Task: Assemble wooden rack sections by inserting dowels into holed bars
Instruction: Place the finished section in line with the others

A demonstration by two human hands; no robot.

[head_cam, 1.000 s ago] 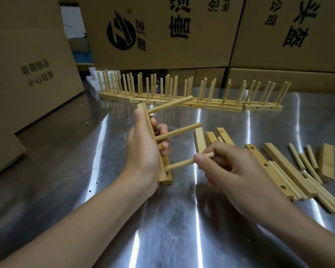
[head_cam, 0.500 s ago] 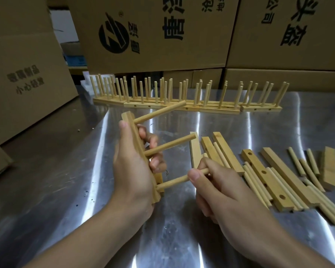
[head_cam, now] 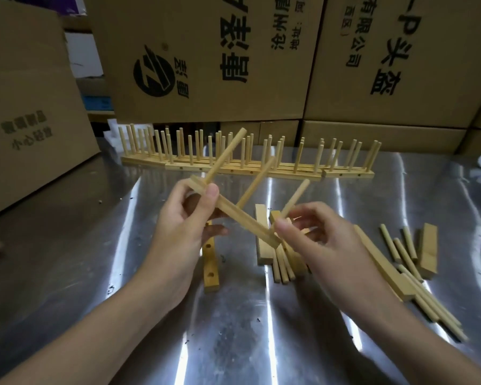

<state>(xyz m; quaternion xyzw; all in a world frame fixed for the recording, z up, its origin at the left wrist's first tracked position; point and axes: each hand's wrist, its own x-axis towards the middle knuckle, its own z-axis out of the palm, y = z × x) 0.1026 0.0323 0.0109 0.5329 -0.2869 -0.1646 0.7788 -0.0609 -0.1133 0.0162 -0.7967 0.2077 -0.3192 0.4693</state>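
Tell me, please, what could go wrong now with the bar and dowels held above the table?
1. The left hand grips the bar only at one end, while the right hand pinches the third dowel at the opposite end; pushing there may twist the bar out of the grip.
2. The pinch sits low on the dowel, so it could enter tilted and possibly jam.

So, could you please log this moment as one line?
left hand: grips holed bar | right hand: pinches end dowel
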